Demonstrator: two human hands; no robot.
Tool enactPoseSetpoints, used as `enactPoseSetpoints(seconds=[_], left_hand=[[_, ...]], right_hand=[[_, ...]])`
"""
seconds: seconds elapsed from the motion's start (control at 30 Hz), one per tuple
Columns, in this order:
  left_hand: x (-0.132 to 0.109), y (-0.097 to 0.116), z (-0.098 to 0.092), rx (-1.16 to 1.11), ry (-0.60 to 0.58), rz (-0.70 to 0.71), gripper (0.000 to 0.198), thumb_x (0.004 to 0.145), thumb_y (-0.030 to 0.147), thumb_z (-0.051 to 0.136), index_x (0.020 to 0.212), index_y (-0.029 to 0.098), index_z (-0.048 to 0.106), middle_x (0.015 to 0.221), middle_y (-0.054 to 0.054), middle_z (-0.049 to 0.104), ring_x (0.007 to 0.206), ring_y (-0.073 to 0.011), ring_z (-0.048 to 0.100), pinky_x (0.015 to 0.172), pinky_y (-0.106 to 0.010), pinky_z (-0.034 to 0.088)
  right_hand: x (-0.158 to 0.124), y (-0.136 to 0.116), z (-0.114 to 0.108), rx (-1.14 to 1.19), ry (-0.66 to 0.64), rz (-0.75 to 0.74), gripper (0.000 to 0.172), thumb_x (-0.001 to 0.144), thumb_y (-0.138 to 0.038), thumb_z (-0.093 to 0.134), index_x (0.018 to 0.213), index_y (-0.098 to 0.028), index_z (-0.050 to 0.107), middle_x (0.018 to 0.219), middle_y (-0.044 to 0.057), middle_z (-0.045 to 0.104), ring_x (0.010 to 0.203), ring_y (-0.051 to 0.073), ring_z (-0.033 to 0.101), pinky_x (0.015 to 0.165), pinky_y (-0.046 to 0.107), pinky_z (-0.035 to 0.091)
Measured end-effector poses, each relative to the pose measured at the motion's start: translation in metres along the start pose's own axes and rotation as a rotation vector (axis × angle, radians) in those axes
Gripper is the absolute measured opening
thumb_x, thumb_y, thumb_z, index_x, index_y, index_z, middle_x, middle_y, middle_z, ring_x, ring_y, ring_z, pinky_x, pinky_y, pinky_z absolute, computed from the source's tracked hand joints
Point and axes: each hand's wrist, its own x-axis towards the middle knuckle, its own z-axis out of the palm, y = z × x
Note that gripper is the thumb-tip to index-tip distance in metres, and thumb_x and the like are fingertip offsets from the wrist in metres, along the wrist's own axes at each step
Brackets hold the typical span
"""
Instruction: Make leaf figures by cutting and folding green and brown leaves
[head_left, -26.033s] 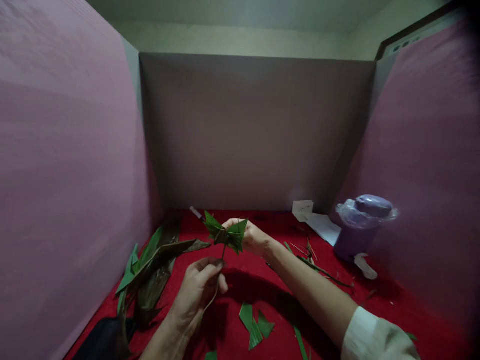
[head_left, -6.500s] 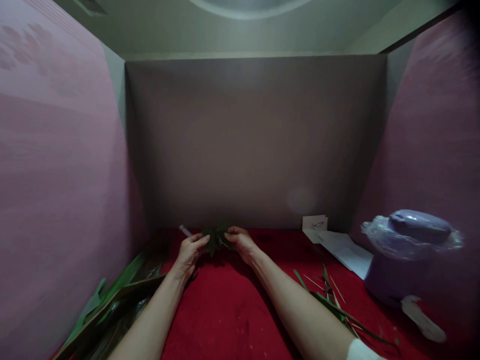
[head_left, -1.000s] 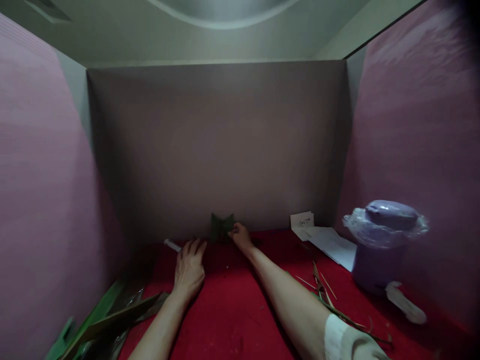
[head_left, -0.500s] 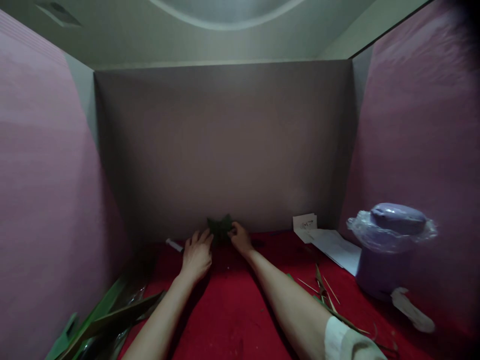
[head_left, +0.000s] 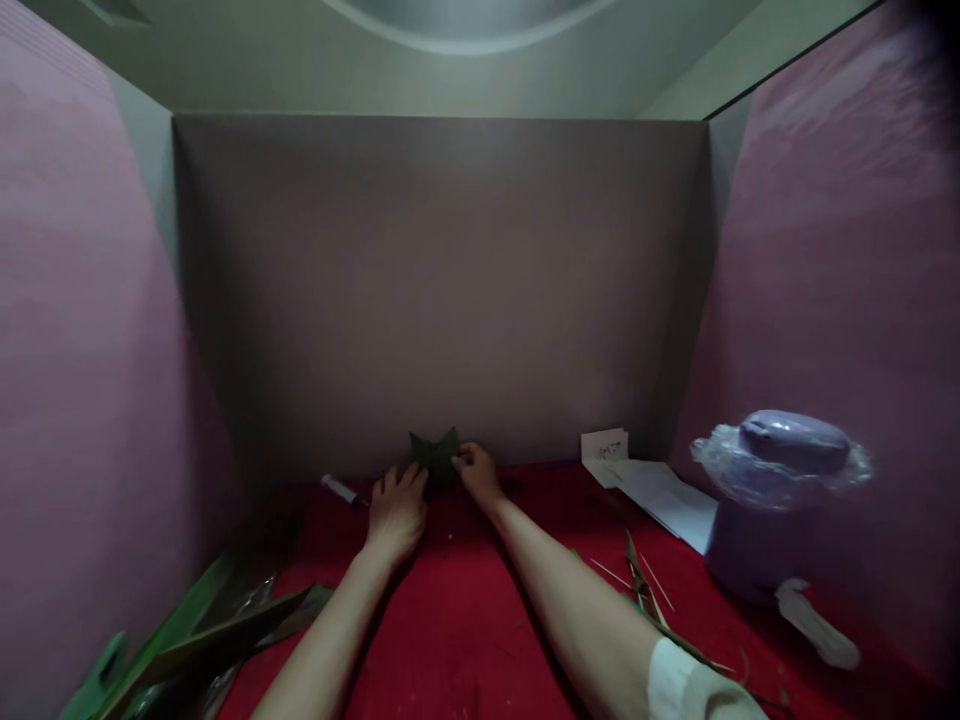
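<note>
A dark green folded leaf piece (head_left: 437,455) with two pointed tips stands at the far end of the red cloth, between my hands. My right hand (head_left: 478,472) pinches its right side with the fingers curled. From the left, the thumb and index finger of my left hand (head_left: 397,508) grip the lower left edge, the other fingers spread over the cloth. The fingertips are partly hidden and dark. Just left of that hand lies a white syringe-like tube (head_left: 341,489).
Long green leaf strips (head_left: 187,625) and clear plastic lie at left. Thin sticks and leaf scraps (head_left: 641,580) are beside my right forearm. White papers (head_left: 667,497), a small card (head_left: 604,446) and a purple plastic-wrapped container (head_left: 765,540) stand at right. Pink side walls enclose the red cloth (head_left: 457,630).
The view has shifted slightly. Both hands stay at the leaf piece, whose two points now stand out more clearly. My right fingers have moved a little along its right side.
</note>
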Motion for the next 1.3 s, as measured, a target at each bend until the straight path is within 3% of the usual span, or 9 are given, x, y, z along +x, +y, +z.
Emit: enactPoseSetpoints(seconds=[0.17,0.37,0.67,0.77,0.9,0.97,1.07,1.2,1.3], left_hand=[[0.001,0.002,-0.009,-0.027,-0.001,0.003,0.045,0.080,0.016,0.040,0.123,0.021,0.053,0.133,-0.009,0.050,0.120,-0.0307,0.037,0.092,-0.045,0.030],[-0.003,0.004,-0.043,-0.122,-0.009,-0.018,0.043,0.079,0.015,0.040,0.118,0.021,0.056,0.128,-0.011,0.051,0.118,-0.0307,0.037,0.092,-0.047,0.029],[-0.063,0.005,-0.104,-0.540,-0.139,-0.141,0.037,0.073,0.017,0.052,0.108,0.017,0.062,0.117,-0.014,0.059,0.118,-0.0301,0.041,0.099,-0.048,0.024],[-0.089,0.037,-0.121,-0.807,-0.233,-0.184,0.037,0.077,0.031,0.053,0.110,0.017,0.059,0.112,-0.012,0.063,0.107,-0.0246,0.054,0.094,-0.040,0.035],[-0.123,0.122,-0.145,-1.234,-0.326,-0.230,0.069,0.084,0.060,0.010,0.122,0.015,0.046,0.110,-0.014,0.065,0.093,-0.0191,0.064,0.077,-0.033,0.049],[-0.142,0.168,-0.156,-1.907,-0.433,-0.404,0.075,0.077,0.070,0.023,0.118,0.013,0.050,0.112,-0.017,0.063,0.094,-0.0254,0.063,0.077,-0.037,0.049],[-0.170,0.214,-0.170,-2.439,-0.496,-0.528,0.073,0.072,0.072,0.035,0.114,0.017,0.056,0.111,-0.015,0.064,0.097,-0.0293,0.061,0.077,-0.040,0.048],[-0.190,0.211,-0.197,-2.479,-0.737,-0.449,0.073,0.074,0.072,0.030,0.112,0.015,0.057,0.111,-0.017,0.063,0.101,-0.0313,0.058,0.080,-0.045,0.046],[-0.192,0.169,-0.222,-2.274,-0.589,-0.288,0.061,0.077,0.063,0.040,0.099,0.010,0.061,0.102,-0.019,0.065,0.097,-0.0307,0.060,0.081,-0.045,0.045]], right_hand=[[-0.005,-0.007,-0.010,0.074,0.154,0.034,0.025,0.090,-0.028,0.051,0.111,-0.016,0.054,0.111,0.008,0.057,0.091,0.019,0.058,0.078,0.039,0.050],[-0.007,-0.029,-0.025,0.241,0.362,0.114,0.026,0.090,-0.029,0.051,0.112,-0.015,0.054,0.110,0.008,0.057,0.091,0.020,0.059,0.077,0.039,0.050],[0.004,-0.122,-0.059,0.574,0.432,0.166,0.028,0.089,-0.028,0.051,0.114,-0.016,0.052,0.113,0.008,0.055,0.093,0.020,0.058,0.078,0.040,0.050],[-0.001,-0.163,-0.073,0.668,0.416,0.125,0.028,0.089,-0.028,0.051,0.114,-0.016,0.052,0.114,0.008,0.055,0.094,0.020,0.058,0.078,0.040,0.050],[-0.021,-0.219,-0.088,0.738,0.392,0.044,0.028,0.089,-0.028,0.052,0.113,-0.015,0.052,0.110,0.008,0.056,0.090,0.019,0.059,0.075,0.038,0.051],[-0.037,-0.246,-0.091,0.736,0.378,-0.011,0.025,0.090,-0.030,0.051,0.109,-0.014,0.054,0.101,0.006,0.059,0.080,0.016,0.060,0.067,0.033,0.052],[-0.070,-0.281,-0.093,0.694,0.349,-0.122,0.032,0.096,-0.036,0.033,0.095,-0.013,0.055,0.074,0.000,0.056,0.054,0.008,0.052,0.047,0.020,0.043],[-0.128,-0.306,-0.097,0.565,0.247,-0.319,0.039,0.095,-0.039,0.025,0.078,-0.017,0.052,0.056,-0.005,0.043,0.045,0.006,0.041,0.042,0.016,0.032],[-0.174,-0.299,-0.106,0.389,0.063,-0.422,0.038,0.092,-0.044,0.034,0.071,-0.018,0.053,0.052,-0.006,0.044,0.044,0.006,0.039,0.044,0.017,0.032]])
